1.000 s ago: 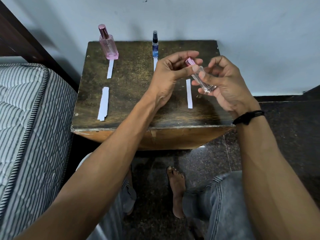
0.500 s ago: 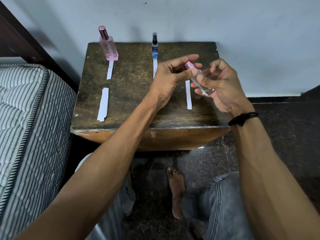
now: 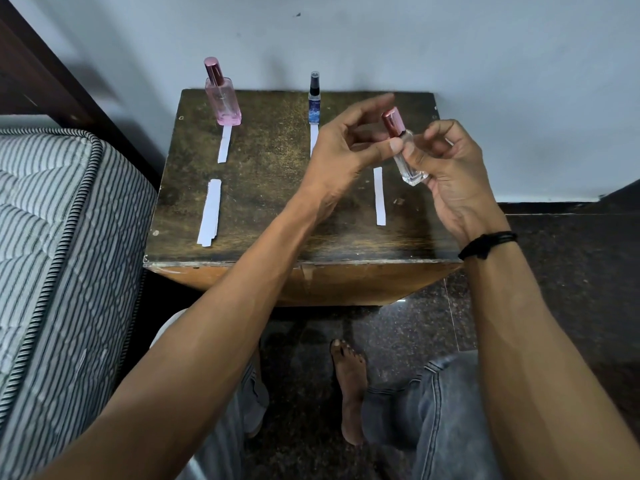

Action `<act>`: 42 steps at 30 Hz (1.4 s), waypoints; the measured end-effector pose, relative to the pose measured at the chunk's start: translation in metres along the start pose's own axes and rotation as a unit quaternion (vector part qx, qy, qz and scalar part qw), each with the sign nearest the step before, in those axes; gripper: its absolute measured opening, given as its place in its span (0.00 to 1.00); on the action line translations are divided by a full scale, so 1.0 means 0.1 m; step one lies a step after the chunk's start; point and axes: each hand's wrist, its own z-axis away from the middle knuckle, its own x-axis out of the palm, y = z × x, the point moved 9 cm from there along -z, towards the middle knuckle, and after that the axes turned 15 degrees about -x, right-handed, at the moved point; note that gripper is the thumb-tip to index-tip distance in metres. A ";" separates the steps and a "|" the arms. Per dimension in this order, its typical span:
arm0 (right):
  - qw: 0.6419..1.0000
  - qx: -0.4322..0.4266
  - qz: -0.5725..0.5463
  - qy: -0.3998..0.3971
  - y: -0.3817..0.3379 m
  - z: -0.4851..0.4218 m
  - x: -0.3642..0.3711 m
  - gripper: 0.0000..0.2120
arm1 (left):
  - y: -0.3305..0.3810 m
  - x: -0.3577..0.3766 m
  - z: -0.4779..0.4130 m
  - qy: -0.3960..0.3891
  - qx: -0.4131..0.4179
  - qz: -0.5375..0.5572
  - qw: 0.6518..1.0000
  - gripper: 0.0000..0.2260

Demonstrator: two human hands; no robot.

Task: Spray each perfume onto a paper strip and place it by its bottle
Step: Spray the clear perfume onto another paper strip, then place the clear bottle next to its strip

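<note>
Right hand, with a black wristband at the wrist, grips a small clear bottle by its lower body, fingers curled around it. The bottle is tilted, and its pink cap is on, leaning up and to the left. Left hand comes in at the same height. Its thumb tip touches the bottle just below the cap, while its other fingers arch loosely above and hold nothing. Both hands hang over the right half of the dark wooden tabletop.

Beneath them a white paper strip lies lengthwise on the wood. On the left side, nearer the front edge, sits a stack of spare strips. Farther back, a pink bottle stands upright at the rear left, with a second strip laid just in front of its base. At the rear centre a slim blue bottle with a black sprayer stands upright, and the third strip in front of it is partly covered by the left hand. A striped mattress lies beside the tabletop on the left.
</note>
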 end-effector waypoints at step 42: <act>0.985 0.080 0.123 -0.086 0.12 0.04 -0.41 0.28 | -0.25 -0.27 -0.16 0.111 -0.053 -0.233 0.965 0.12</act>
